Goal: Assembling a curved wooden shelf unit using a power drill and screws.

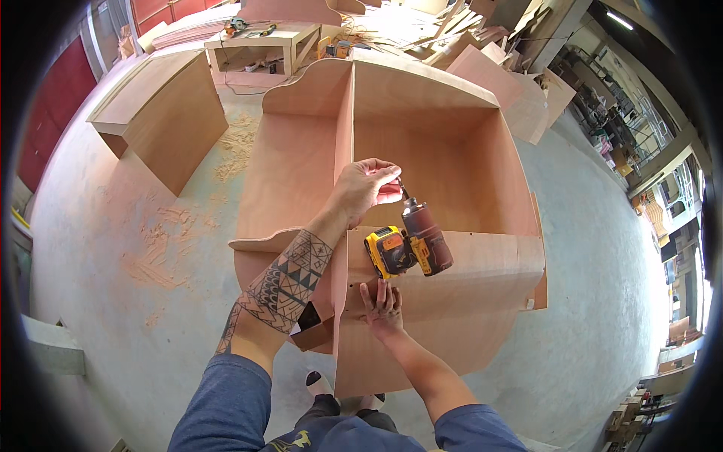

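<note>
My left hand [367, 188] is closed in a pinch at the tip of a driver bit [406, 192]; whatever small piece the fingers hold is hidden. The bit sits in a cordless impact driver [429, 233] with a dark body and a yellow-and-black battery [387, 252]. The driver is over the near plywood panel [444, 309] of a large curved-edge cabinet. Just below the battery, my right hand [385, 310] rests on that panel with its fingers apart, the fingertips close to the battery. Small dark holes dot the panel.
Beyond the near panel, the cabinet opens into two compartments split by an upright divider [345, 120]. Another plywood box [166, 120] stands at the left, near wood shavings [162, 241] on the floor. A low workbench [263, 45] with tools and scrap boards [520, 98] lie farther back.
</note>
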A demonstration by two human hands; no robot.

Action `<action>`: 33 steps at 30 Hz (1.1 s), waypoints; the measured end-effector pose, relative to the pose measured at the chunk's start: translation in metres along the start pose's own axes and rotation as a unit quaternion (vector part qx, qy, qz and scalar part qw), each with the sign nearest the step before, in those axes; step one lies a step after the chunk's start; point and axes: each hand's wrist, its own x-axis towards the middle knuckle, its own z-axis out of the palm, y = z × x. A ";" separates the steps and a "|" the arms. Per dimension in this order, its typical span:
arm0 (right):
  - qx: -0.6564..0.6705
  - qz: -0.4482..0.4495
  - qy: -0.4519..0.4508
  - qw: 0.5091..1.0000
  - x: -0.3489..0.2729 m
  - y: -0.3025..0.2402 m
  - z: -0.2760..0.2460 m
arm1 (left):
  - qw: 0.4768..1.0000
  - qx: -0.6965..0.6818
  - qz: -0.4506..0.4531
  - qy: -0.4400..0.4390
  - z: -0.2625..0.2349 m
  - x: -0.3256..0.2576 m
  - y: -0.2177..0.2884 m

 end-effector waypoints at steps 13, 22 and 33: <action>-0.071 -0.004 0.038 0.997 0.007 -0.002 0.000 | 0.999 0.038 -0.007 0.013 0.003 -0.005 0.001; -0.022 0.004 0.037 0.999 0.001 0.000 0.004 | 0.998 -0.055 -0.036 -0.023 -0.002 -0.014 -0.018; 0.027 -0.008 -0.061 0.998 -0.011 0.018 0.032 | 0.913 0.300 0.269 0.060 0.060 -0.083 -0.157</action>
